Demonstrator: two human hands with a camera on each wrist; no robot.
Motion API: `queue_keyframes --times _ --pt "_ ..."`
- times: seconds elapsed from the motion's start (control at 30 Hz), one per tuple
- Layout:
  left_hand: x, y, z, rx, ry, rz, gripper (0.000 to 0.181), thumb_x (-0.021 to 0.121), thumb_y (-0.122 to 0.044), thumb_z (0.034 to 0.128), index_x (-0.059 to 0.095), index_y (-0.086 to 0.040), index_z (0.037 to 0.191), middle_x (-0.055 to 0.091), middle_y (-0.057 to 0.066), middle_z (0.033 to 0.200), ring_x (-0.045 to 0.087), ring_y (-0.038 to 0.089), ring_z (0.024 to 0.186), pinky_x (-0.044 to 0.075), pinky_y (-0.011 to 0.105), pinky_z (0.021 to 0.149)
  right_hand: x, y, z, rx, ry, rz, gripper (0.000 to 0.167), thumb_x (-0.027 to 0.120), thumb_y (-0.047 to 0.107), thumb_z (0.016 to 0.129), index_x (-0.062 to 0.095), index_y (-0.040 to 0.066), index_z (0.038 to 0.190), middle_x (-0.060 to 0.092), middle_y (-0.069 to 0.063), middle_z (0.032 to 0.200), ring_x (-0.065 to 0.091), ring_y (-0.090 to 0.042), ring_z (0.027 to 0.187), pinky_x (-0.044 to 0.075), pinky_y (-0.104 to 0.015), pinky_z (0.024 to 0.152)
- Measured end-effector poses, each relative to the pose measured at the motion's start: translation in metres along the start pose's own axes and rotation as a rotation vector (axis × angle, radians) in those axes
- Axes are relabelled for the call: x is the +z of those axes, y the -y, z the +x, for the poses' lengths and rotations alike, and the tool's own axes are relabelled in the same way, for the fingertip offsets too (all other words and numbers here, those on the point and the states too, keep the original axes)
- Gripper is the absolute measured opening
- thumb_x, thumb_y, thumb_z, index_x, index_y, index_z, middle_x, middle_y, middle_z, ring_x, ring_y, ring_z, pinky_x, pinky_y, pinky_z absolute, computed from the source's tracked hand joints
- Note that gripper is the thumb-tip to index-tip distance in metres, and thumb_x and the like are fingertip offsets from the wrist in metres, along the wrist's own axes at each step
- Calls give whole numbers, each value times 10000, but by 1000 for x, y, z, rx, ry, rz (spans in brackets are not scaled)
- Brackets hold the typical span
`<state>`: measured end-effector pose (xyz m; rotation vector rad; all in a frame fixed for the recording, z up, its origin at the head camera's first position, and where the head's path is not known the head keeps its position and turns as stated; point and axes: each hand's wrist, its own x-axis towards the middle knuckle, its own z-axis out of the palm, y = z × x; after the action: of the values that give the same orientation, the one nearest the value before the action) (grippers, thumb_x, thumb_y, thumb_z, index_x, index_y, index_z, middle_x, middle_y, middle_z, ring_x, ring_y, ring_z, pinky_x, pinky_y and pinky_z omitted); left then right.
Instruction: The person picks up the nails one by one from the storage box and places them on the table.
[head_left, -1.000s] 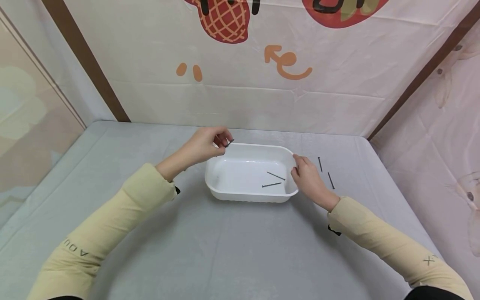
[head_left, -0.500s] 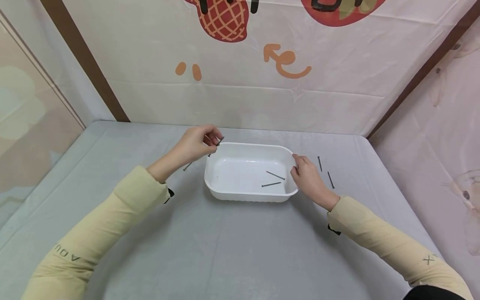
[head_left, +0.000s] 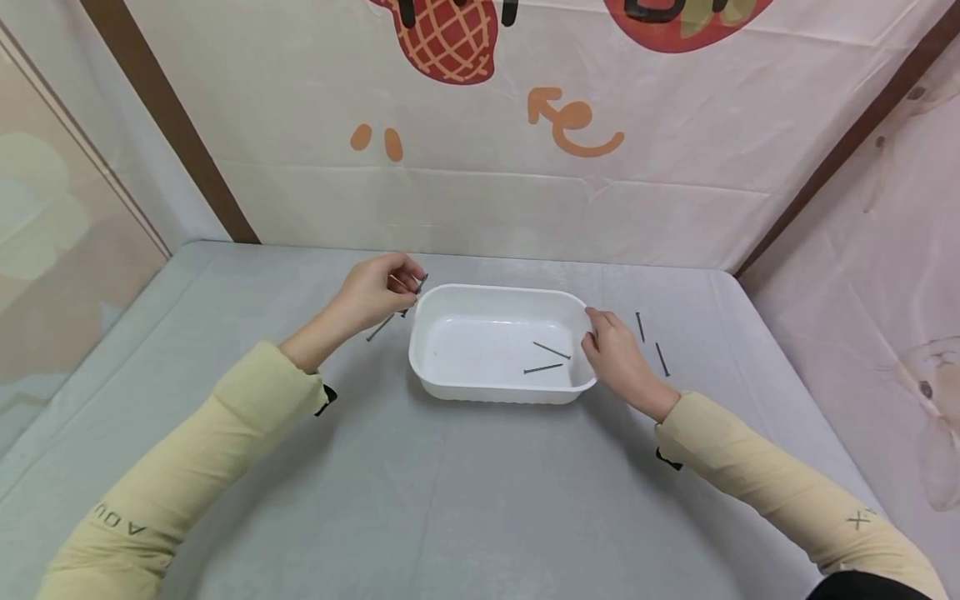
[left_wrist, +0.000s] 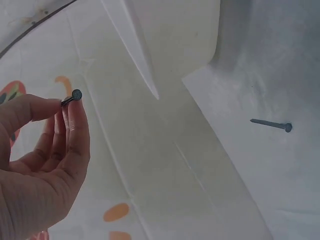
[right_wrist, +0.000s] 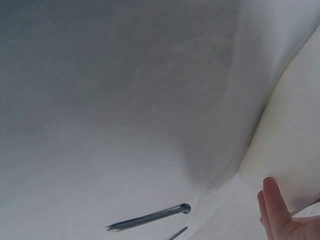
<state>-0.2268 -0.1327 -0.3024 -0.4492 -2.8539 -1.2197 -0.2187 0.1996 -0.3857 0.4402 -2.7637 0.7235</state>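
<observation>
A dark nail [left_wrist: 69,99] is pinched between the thumb and fingertips of my left hand [head_left: 375,292], its round head showing in the left wrist view. This hand hovers just beyond the left end of a white tray [head_left: 468,390]. My right hand [head_left: 618,358] holds the tray's right rim, with fingers [right_wrist: 276,202] along the outer wall in the right wrist view. Inside the tray lie two nails, an upper nail [head_left: 552,350] and a lower nail [head_left: 543,368]. Below my left hand another nail [head_left: 379,327] lies on the table, with a further nail head partly hidden beside it.
To the right of the tray, a nail [head_left: 641,327] and a second nail [head_left: 662,359] lie on the grey tablecloth [head_left: 480,500]. A printed curtain [head_left: 480,208] hangs along the table's back edge.
My left hand has moved left with its nail, from the tray's back left corner to outside it, uncovering nails on the table. My right hand and the tray stay put.
</observation>
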Motion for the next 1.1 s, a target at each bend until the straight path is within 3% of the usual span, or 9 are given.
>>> queue_keyframes --times 0.4,1.1 --pt "-6 9 -8 -70 -9 -35 277 575 5 804 563 52 1076 568 158 946 559 253 856 511 224 674 1 -1 3 0 -1 -9 410 458 13 880 432 -116 1269 524 -257 1129 547 -226 781 514 -284 602" --pt "-14 42 -13 -199 16 -97 321 559 -25 826 514 75 1127 529 139 959 555 176 799 534 221 664 5 -2 2 -8 -16 -8 407 460 5 878 434 -120 1265 529 -264 1121 557 -224 767 513 -277 589"
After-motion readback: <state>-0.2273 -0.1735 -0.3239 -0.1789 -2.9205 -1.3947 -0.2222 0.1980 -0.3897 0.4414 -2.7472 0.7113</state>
